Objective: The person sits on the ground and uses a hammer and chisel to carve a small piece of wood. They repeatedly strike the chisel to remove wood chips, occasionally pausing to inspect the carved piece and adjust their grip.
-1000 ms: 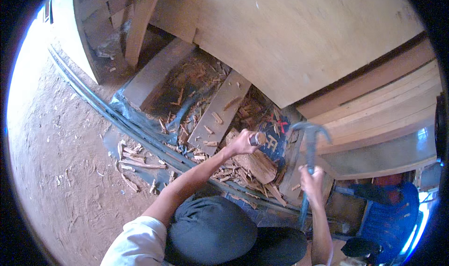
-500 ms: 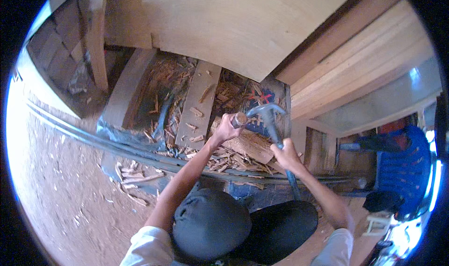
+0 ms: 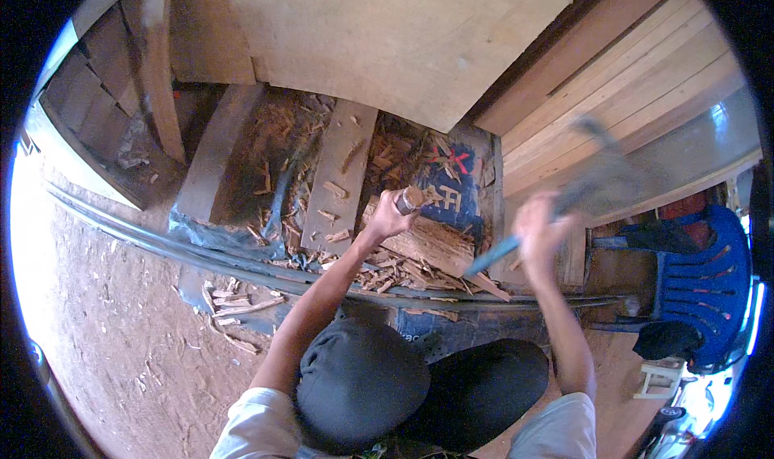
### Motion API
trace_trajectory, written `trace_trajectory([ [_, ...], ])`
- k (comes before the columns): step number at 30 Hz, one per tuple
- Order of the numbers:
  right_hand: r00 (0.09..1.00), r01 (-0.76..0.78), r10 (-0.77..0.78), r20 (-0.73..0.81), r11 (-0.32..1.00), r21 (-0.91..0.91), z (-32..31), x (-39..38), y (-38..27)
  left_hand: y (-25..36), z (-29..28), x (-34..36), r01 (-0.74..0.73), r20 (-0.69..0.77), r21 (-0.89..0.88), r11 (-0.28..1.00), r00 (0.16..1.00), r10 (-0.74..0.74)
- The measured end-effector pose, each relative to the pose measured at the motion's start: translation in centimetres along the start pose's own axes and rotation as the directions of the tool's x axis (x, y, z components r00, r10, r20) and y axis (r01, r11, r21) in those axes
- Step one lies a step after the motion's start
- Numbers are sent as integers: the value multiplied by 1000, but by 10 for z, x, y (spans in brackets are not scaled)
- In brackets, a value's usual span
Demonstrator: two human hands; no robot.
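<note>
"Left hand [image 3: 393, 217] and right hand [image 3: 538, 229]: how are they kept?"

"Apart. By the left, a wooden-handled tool [image 3: 413, 198] is clasped; by the right, a blurred hammer [image 3: 490, 257]."

"Where is the wood block [image 3: 435, 248]?"

"Its far-left end is overlapped by the left, the nearer hand; its long axis is slanted rightward, toward the wearer. Rough grain is bordered by splintery chips [image 3: 393, 274]; beyond, smooth plywood [image 3: 403, 39] is seen."

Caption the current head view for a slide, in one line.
Left grip on a wood-tipped tool near a wood block, right grip on a motion-blurred hammer, chips scattered alongside.
</note>
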State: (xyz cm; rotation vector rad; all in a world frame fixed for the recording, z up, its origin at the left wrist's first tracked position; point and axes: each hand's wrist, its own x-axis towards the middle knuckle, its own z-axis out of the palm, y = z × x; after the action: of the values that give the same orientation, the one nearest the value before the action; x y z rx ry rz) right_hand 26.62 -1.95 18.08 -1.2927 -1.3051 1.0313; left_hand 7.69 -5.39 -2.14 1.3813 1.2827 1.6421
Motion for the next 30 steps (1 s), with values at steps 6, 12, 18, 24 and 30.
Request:
trace_trajectory([
  [6,870,-33,387,307,667,-745,-19,1,77,-6,1,-1,-37,-69,24,999,997,38],
  [12,961,5,54,270,977,-213,-38,18,-13,-14,5,0,76,-5,-26,997,997,-76],
  [18,997,43,-49,55,993,108,5,11,1,-17,3,3,87,39,-22,996,995,-86],
  [24,850,57,283,444,790,-611,-7,-22,62,-15,1,3,73,41,-44,996,997,-71],
  [30,990,54,12,141,891,-450,-31,-4,-28,-17,4,3,87,68,-78,993,994,-81],
])
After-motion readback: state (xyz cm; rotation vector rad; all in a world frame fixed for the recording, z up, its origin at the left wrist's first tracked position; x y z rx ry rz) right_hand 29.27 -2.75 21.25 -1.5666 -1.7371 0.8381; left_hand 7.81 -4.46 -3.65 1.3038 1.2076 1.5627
